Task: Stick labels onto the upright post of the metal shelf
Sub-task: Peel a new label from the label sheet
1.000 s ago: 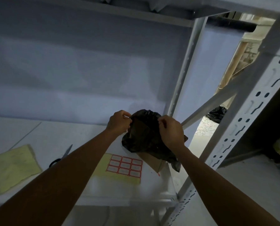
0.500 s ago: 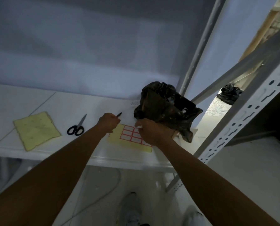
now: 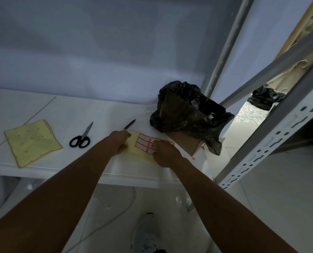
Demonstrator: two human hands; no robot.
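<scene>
A yellow label sheet (image 3: 143, 144) with red-bordered white labels lies on the white shelf board (image 3: 101, 114) near its front edge. My left hand (image 3: 120, 141) holds the sheet's left edge, fingers curled over it. My right hand (image 3: 164, 152) covers the sheet's right part, fingertips curled and picking at a label there. The perforated grey upright post (image 3: 272, 143) of the metal shelf rises at the right, apart from both hands. A second, plain post (image 3: 225, 52) stands at the back.
A crumpled black plastic bag (image 3: 186, 114) over a cardboard box (image 3: 186, 143) sits just behind the sheet. Scissors (image 3: 81, 137), a black pen (image 3: 129, 124) and another yellow backing sheet (image 3: 31, 143) lie to the left. My shoe (image 3: 148, 232) shows on the floor below.
Both hands have come down off the black bag onto the label sheet. The view has tilted downward, bringing the floor into sight.
</scene>
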